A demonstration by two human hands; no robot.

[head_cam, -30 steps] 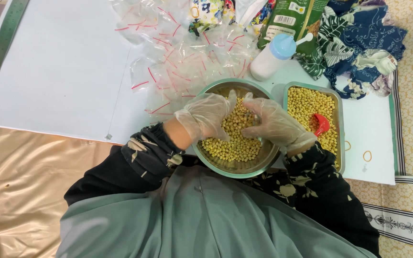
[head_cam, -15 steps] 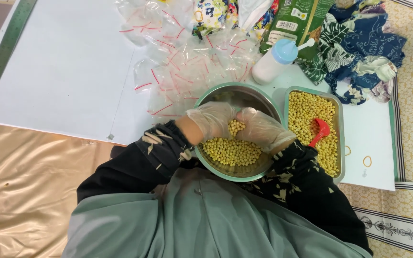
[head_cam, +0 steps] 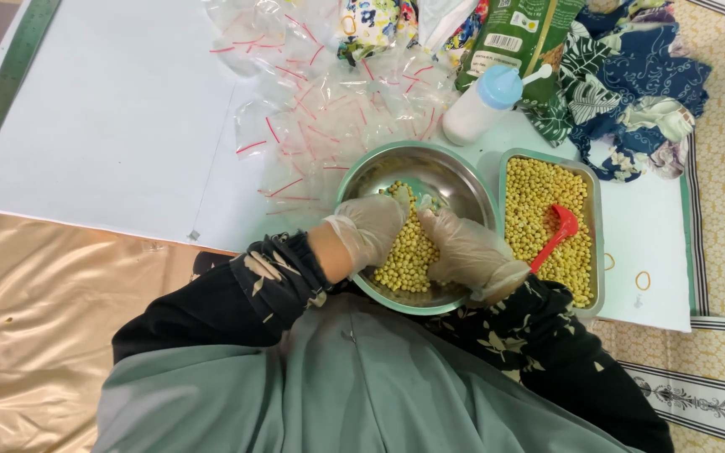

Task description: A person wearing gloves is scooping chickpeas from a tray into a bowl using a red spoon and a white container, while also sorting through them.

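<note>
A round steel bowl [head_cam: 463,180] holds a heap of small yellow-green balls [head_cam: 404,260]. Both my hands wear thin clear gloves and are inside the bowl. My left hand [head_cam: 367,231] rests on the heap at its left side, fingers curled around a few balls. My right hand [head_cam: 463,252] lies on the heap's right side, fingers bent toward the left hand. The fingertips of both hands meet near the bowl's middle, pinching some balls between them. Right of the bowl stands a rectangular steel tray [head_cam: 595,218] full of the same yellow balls, with a red scoop [head_cam: 557,235] lying in it.
A pile of small clear bags with red strips [head_cam: 320,109] lies behind the bowl on a white sheet [head_cam: 111,126]. A white squeeze bottle with a blue cap [head_cam: 484,105], a green packet [head_cam: 522,33] and patterned cloth [head_cam: 639,92] sit at the back right. Rubber bands [head_cam: 644,279] lie right of the tray.
Both hands have slid from spread across the heap to close together near the bowl's middle, fingertips meeting over some balls. The view has shifted slightly.
</note>
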